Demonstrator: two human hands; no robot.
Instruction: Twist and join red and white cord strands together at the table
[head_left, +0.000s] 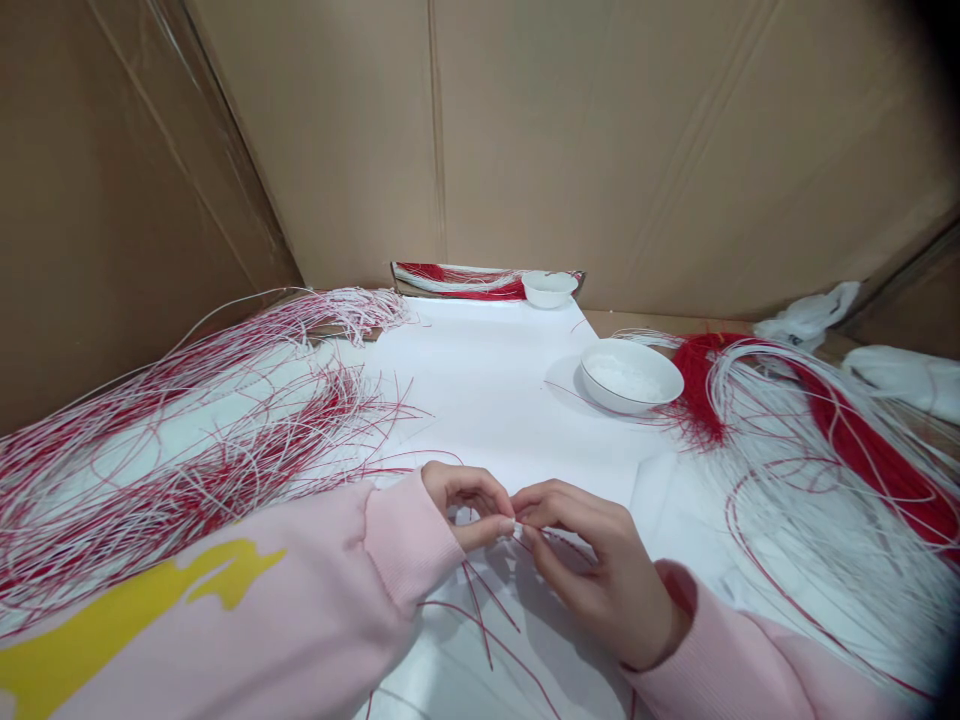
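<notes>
My left hand (471, 505) and my right hand (589, 560) meet fingertip to fingertip above the white sheet, both in a pinch. Between them runs a thin red cord (480, 612), its loose ends hanging down over the sheet below my left fingers. At the pinch sits a tiny whitish piece (517, 531), too small to name. A stretch of cord that looks twisted passes behind my right fingers. The white bowl (634, 405) beyond my right hand holds small white pieces (626, 376).
Long bundles of red and white cords (247, 450) spread along the left. More red cord (862, 430) and white cord (795, 520) lie at the right. A mirror-like strip (457, 282) showing cords and a bowl stands against the cardboard wall (525, 130). Plastic bags (806, 318) lie back right.
</notes>
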